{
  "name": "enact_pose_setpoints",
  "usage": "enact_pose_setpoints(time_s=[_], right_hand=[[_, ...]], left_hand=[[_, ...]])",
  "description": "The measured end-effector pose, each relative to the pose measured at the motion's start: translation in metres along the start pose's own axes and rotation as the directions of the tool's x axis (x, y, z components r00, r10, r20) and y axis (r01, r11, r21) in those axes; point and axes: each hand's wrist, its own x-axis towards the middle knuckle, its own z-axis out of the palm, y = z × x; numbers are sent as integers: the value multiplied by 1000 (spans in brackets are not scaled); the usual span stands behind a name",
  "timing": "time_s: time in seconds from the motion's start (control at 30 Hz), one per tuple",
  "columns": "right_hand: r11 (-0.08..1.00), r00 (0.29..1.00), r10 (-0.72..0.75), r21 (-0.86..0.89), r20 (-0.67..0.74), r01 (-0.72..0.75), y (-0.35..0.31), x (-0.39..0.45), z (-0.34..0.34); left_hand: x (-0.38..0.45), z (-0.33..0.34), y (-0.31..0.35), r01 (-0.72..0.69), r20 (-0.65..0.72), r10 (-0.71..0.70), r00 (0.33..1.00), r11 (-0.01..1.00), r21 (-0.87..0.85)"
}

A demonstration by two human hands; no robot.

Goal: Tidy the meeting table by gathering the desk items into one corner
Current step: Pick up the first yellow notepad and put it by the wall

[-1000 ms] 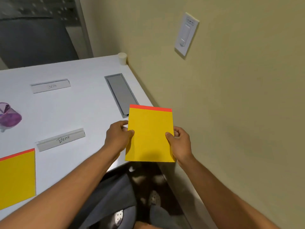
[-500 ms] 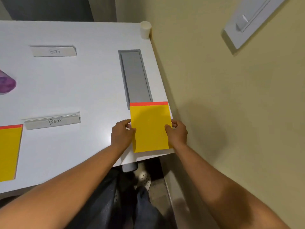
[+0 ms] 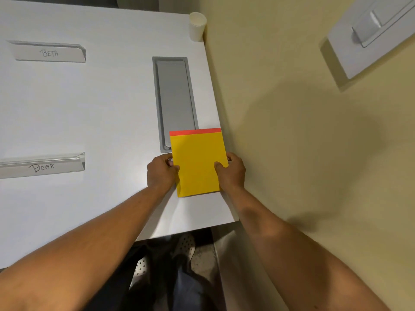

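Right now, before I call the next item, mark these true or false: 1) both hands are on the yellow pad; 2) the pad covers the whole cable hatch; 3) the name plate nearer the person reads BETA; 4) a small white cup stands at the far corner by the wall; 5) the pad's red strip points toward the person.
1) True: the left hand and right hand grip the yellow pad by its sides.
2) False: it overlaps only the near end of the cable hatch.
3) False: the nearer name plate reads BEAR; the BETA plate is farther.
4) True: white cup.
5) False: the strip is on the far edge.
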Motion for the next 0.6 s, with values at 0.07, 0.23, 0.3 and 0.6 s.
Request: enact_pose_setpoints(time_s=[0.07, 0.23, 0.3, 0.6], right_hand=[[1000, 1000, -8, -11, -11, 8, 2, 4, 4], [1000, 999, -3, 5, -45, 3, 9, 7, 12], [1000, 998, -2, 0, -55, 2, 12, 8, 14], [1000, 998, 7, 8, -63, -7, 18, 9, 16]], left_hand=[[5, 4, -1, 28, -5, -28, 1000, 1000, 6], [12, 11, -2, 47, -26, -46, 999, 998, 36], [14, 13, 0, 44, -39, -42, 998, 998, 51], [8, 19, 8, 18, -54, -11, 998, 993, 116]])
